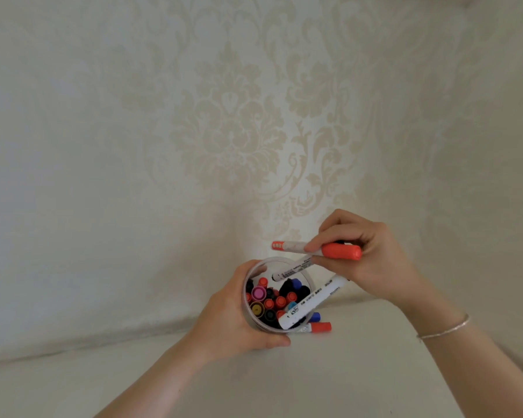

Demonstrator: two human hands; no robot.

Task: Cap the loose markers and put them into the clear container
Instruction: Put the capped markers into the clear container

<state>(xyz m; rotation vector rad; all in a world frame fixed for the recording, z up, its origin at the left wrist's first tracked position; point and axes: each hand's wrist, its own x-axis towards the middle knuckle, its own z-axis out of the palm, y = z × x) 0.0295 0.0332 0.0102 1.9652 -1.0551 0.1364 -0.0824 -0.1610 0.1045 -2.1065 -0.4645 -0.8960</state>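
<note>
Both forearms are showing bare, no sleeves. Right wrist is wearing a thin silver bracelet (pixel 444 328), sitting toward four o'clock of the frame.

Left hand (pixel 233 321) wraps round the clear container (pixel 255 322), tipping its mouth toward the camera. Inside, a crowd of capped markers (pixel 272 301), red, black, pink, yellow, blue. Right hand (pixel 366 254) hovers just above the rim, pinching a red-capped marker (pixel 317 250) level. Two more white markers slant from that hand into the container. Beside the container, on the white surface (pixel 360 372), a red-capped one (pixel 319 327) lies flat.
</note>
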